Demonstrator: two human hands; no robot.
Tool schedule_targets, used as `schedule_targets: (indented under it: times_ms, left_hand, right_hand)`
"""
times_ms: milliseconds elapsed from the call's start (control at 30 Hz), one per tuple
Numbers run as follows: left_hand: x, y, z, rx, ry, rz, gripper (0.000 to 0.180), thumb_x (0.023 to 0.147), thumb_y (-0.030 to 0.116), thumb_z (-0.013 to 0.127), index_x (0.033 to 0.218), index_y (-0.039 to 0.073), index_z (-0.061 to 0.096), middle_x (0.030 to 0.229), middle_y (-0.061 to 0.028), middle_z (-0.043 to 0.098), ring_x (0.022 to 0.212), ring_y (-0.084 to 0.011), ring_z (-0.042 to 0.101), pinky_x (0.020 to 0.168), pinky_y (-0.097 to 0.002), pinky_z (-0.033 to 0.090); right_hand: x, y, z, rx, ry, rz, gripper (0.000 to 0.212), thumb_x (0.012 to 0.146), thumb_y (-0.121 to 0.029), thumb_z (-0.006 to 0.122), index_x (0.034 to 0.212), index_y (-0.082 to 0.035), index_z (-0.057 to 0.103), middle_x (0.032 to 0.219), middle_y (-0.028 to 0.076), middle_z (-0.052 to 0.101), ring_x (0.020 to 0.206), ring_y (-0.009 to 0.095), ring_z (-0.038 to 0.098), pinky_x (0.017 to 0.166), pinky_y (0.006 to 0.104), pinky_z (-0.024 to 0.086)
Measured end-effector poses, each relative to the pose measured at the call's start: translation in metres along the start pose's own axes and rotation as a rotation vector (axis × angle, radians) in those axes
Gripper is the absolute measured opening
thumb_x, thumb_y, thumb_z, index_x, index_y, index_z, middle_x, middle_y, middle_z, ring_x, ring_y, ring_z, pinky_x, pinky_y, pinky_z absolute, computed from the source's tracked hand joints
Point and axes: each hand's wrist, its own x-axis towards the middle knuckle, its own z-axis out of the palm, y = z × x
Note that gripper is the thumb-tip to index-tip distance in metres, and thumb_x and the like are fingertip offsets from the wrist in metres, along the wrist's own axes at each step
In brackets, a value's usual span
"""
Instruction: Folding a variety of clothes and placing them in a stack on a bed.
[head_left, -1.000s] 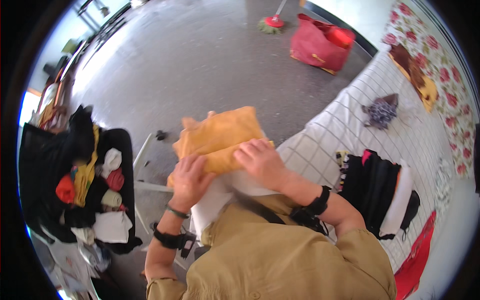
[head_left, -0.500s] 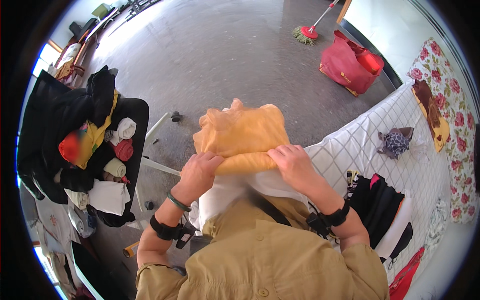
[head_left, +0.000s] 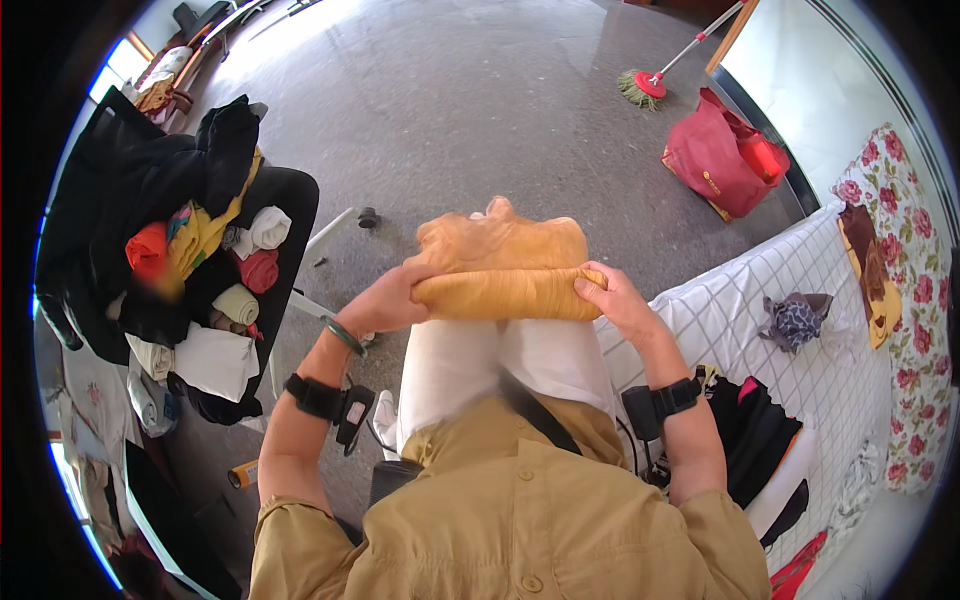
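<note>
An orange cloth garment (head_left: 500, 296) lies across my thighs, its near part wound into a thick roll. Beyond the roll, its loose crumpled part (head_left: 505, 240) spreads over my knees. My left hand (head_left: 395, 297) grips the left end of the roll, the fingers partly hidden behind it. At the right end, my right hand (head_left: 615, 297) holds on with the thumb over the front and fingers behind.
To my left, a black chair (head_left: 292, 200) bears heaped and rolled clothes. On my right, a bed with a white quilted cover (head_left: 730, 280) carries a row of dark clothes (head_left: 755, 425). Ahead are a red bag (head_left: 715, 160) and a mop (head_left: 645, 88).
The roll has grown thicker and less loose cloth lies beyond it. Both hands have shifted from on top of the roll to its two ends. The view has tilted slightly.
</note>
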Motion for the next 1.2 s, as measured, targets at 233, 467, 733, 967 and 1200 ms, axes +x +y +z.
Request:
schedule_targets:
  times_ms: [233, 467, 733, 967, 1200]
  left_hand:
    - [-0.009, -0.011, 0.008, -0.196, 0.08, -0.036, 0.046, 0.065, 0.002, 0.056, 0.111, 0.002, 0.061, 0.087, -0.0164, 0.064, 0.08, -0.025, 0.063, 0.074, -0.0314, 0.05]
    - [-0.069, 0.019, 0.04, 0.272, 0.261, 0.248, 0.039, 0.061, 0.0, 0.058, 0.1, 0.004, 0.06, 0.084, -0.0141, 0.06, 0.082, -0.0348, 0.058, 0.072, -0.0415, 0.048]
    - [-0.11, 0.034, 0.078, 0.479, 0.136, 0.268, 0.031, 0.066, 0.005, 0.062, 0.096, 0.008, 0.056, 0.091, -0.0039, 0.056, 0.086, -0.0234, 0.056, 0.075, -0.035, 0.044]
    - [-0.12, 0.049, 0.068, 0.565, 0.113, 0.246, 0.039, 0.065, 0.011, 0.07, 0.101, 0.009, 0.057, 0.1, -0.0081, 0.057, 0.097, -0.0244, 0.057, 0.086, -0.0317, 0.043]
    - [-0.088, 0.035, 0.058, -0.002, 0.335, 0.223, 0.049, 0.075, 0.01, 0.072, 0.12, 0.004, 0.054, 0.106, -0.0139, 0.061, 0.099, -0.0319, 0.06, 0.082, -0.0372, 0.051]
  right_hand:
    - [-0.008, 0.005, 0.01, -0.123, 0.125, -0.029, 0.023, 0.087, -0.02, 0.062, 0.099, 0.0, 0.06, 0.084, 0.002, 0.06, 0.078, 0.01, 0.054, 0.07, 0.0257, 0.045]
    - [-0.062, -0.007, 0.013, -0.376, 0.055, -0.143, 0.021, 0.079, -0.007, 0.064, 0.099, -0.001, 0.058, 0.082, 0.005, 0.06, 0.077, 0.011, 0.054, 0.07, 0.0262, 0.045]
    - [-0.108, -0.025, 0.017, -0.644, -0.057, -0.193, 0.029, 0.066, -0.001, 0.067, 0.094, -0.002, 0.058, 0.09, 0.013, 0.061, 0.088, 0.031, 0.059, 0.079, 0.0349, 0.047]
    - [-0.133, -0.048, 0.034, -0.966, -0.088, -0.404, 0.018, 0.07, -0.007, 0.07, 0.083, -0.003, 0.058, 0.094, 0.015, 0.06, 0.092, 0.035, 0.056, 0.081, 0.0405, 0.045]
    - [-0.109, -0.04, 0.038, -0.79, 0.159, -0.339, 0.009, 0.079, -0.004, 0.064, 0.086, 0.001, 0.06, 0.078, 0.014, 0.062, 0.068, 0.025, 0.061, 0.064, 0.0304, 0.049]
